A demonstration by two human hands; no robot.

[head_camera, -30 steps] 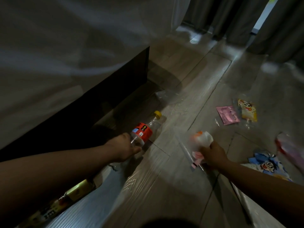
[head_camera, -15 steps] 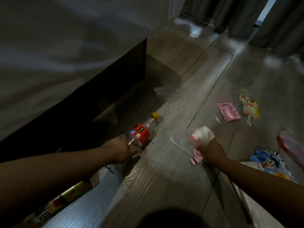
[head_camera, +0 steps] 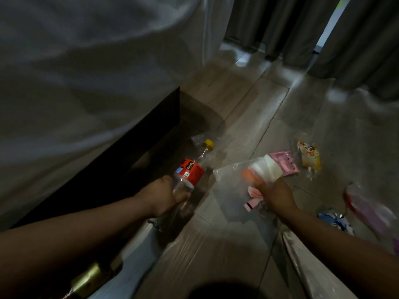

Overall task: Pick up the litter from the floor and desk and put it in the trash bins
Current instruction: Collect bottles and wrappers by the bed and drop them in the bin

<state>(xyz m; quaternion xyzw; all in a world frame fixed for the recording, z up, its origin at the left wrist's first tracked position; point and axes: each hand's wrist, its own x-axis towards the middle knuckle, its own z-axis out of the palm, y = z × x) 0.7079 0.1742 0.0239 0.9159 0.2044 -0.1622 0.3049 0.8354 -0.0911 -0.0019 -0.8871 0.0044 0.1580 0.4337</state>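
Litter bottle (head_camera: 192, 171) (clear, red label, yellow cap) is sitting in the curled grip of the left hand (head_camera: 164, 197), beside a dark panel (head_camera: 129, 152). The right hand (head_camera: 274, 195) is clutching a wrapper bundle (head_camera: 259, 171). Pink sachet (head_camera: 285, 162) and yellow packet (head_camera: 308, 158) are lying beyond on the plank floor (head_camera: 216, 255) — curtains (head_camera: 280, 29) are hanging farthest.

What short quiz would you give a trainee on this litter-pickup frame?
1. True or false: the left hand grips the bottle by its lower body.
2. The bottle's cap is: A blue, B yellow, C white.
3. What does the right hand hold?
Key: 1 true. 2 B. 3 a bunch of wrappers with clear plastic.
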